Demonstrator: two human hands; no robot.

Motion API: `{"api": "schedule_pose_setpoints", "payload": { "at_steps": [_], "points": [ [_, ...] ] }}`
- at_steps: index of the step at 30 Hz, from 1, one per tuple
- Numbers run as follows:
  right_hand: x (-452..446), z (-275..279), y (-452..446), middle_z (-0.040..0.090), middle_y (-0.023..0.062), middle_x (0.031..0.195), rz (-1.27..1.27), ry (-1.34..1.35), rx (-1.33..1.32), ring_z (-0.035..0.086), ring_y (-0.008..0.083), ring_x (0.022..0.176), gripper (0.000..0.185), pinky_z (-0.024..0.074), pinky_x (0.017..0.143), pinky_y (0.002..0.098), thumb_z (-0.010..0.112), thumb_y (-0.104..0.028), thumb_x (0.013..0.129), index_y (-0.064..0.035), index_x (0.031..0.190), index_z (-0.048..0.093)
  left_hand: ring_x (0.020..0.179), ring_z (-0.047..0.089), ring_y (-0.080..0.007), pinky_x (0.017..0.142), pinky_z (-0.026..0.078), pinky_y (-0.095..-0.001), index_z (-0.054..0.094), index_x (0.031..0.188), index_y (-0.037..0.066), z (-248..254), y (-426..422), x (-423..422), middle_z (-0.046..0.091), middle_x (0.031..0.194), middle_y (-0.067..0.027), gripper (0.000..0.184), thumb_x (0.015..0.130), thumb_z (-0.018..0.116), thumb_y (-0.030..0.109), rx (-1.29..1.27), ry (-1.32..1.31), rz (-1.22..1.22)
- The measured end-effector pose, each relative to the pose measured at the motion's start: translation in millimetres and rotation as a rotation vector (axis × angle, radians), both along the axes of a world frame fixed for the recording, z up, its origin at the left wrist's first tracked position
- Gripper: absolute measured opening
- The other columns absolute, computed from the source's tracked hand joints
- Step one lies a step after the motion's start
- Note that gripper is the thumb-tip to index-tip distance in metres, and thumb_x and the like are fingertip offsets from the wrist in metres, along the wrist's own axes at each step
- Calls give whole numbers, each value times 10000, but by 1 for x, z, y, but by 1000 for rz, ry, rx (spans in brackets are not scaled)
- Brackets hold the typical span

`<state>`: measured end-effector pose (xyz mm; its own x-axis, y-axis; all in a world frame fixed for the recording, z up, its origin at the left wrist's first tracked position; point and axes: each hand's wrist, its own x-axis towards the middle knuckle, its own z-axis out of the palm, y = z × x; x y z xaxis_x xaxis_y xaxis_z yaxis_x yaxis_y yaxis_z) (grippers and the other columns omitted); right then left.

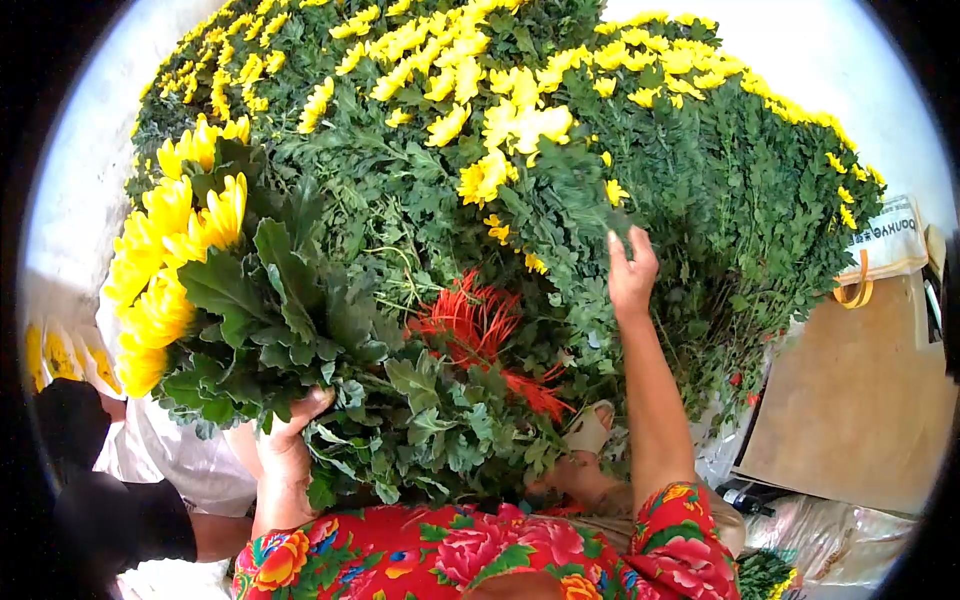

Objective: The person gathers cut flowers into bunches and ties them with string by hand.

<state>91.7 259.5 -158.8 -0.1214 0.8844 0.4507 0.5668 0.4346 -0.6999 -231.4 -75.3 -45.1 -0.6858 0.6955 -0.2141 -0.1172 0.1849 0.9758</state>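
My left hand point(290, 440) is closed round the leafy stems of a bunch of yellow flowers point(165, 265), whose blooms point to the upper left. My right hand point(632, 272) reaches forward to the leaves of the big flower pile point(700, 170); its thumb and a finger show apart, and nothing is seen between them. A single yellow bloom point(616, 192) lies just beyond its fingertips. Between my hands, a heap of red ties point(470, 318) rests on the greenery.
A brown board point(850, 390) leans at the right, below a white printed bag point(888, 240). Clear plastic wrapping point(830, 535) lies at the lower right. Dark-clothed legs and white plastic point(175, 465) are at the lower left. Pale floor borders the pile.
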Motion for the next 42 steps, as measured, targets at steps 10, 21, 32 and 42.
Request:
{"api": "schedule_pose_setpoints", "payload": {
  "at_steps": [10,21,32,42],
  "points": [
    [-1,-29,-39,541,75,881,45,-113,150,531,190,818,175,443,769,275,579,19,919,33,1089,614,818,637,-165,807,528,-311,698,1004,31,16,-1,5,704,962,-41,289,772,753,195,26,-34,66],
    [-17,-33,-4,541,114,842,-226,146,84,527,248,745,98,435,685,338,605,-59,904,24,956,611,869,635,-175,838,519,-330,685,1037,18,15,11,4,694,997,-58,310,771,733,168,23,-55,29],
    [-52,-43,7,620,153,982,-245,-84,1,623,354,851,337,507,735,410,594,-79,878,-77,1214,620,921,634,-185,870,511,-350,673,1070,4,10,9,3,684,1033,-74,333,770,714,141,-2,-50,9],
    [-48,-34,1,561,200,1151,-124,-466,-96,545,390,1075,859,473,889,447,740,-120,743,-54,1469,286,960,632,-193,893,502,-363,665,1093,-4,22,10,14,675,1060,-82,354,764,701,119,35,-95,-11]
  ]
}}
